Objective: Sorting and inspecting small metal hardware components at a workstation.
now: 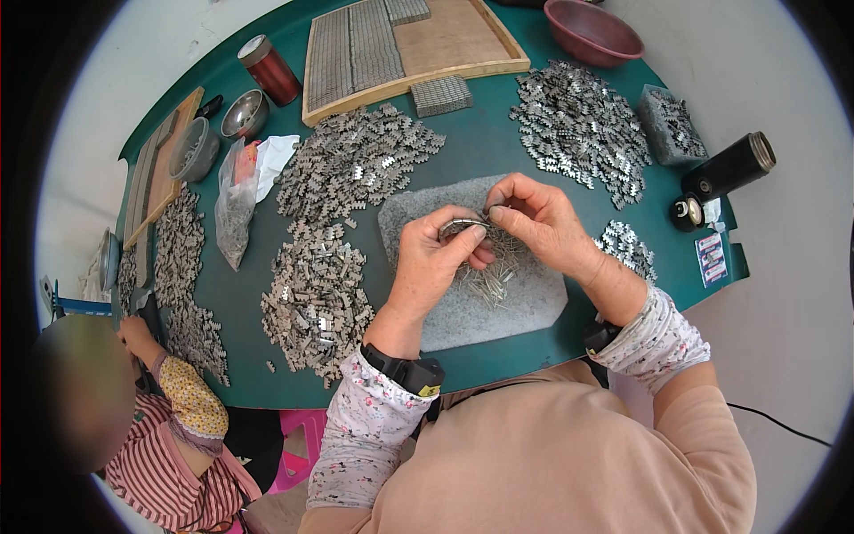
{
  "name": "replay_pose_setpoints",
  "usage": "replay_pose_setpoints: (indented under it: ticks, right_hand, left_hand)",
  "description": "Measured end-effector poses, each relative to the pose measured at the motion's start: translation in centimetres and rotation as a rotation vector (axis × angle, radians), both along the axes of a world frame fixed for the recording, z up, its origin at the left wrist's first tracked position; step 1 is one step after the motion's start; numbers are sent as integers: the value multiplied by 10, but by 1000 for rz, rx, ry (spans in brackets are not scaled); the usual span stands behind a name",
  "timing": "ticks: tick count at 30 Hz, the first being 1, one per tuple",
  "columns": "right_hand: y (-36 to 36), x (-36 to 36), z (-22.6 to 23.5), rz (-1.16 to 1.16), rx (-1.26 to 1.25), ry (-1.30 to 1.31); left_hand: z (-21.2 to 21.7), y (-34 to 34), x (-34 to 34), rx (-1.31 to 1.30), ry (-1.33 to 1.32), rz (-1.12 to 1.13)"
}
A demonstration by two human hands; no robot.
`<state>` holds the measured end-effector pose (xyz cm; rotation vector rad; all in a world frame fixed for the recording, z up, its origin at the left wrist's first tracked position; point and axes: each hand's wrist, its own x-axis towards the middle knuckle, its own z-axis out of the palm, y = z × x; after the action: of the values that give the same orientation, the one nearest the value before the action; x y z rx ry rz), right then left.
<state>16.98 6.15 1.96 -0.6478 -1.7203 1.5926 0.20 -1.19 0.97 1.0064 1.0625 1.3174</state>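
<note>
My left hand (425, 258) is closed around a short curved strip of small metal links (459, 222), its thumb pressed along the strip. At the far end of that strip my right hand (551, 230) is pinched, thumb against index finger. Whatever lies between those right fingertips is too small to make out. Both hands hover over a grey felt mat (445, 327). Beneath them a loose heap of thin metal pins (489, 287) lies on the mat, partly hidden by my fingers.
Heaps of metal links (316, 294) flank the mat on the green table (471, 138). Behind stands a wooden tray (463, 40) of link strips, with a maroon bowl (594, 34) beside it. A black flask (729, 167) lies right. A co-worker's hand (138, 340) is at far left.
</note>
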Motion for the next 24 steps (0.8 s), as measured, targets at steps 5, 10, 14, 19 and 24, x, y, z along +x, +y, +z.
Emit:
replay_pose_setpoints:
  ticks: [5, 10, 14, 19, 24]
  right_hand:
    - [-2, -1, -6, 14, -46, 9]
    - [-6, -4, -4, -13, -83, 41]
    - [-10, -6, 7, -184, 550, -220]
    - [-13, -5, 11, -238, 1015, -296]
    - [-18, -7, 10, -181, 883, -234]
  left_hand:
    - [-3, 1, 0, 7, 12, 0]
    - [-2, 1, 1, 6, 46, 9]
    - [-5, 1, 2, -2, 85, 51]
    - [-1, 0, 0, -37, 10, 45]
    - [1, -1, -2, -78, -195, 56]
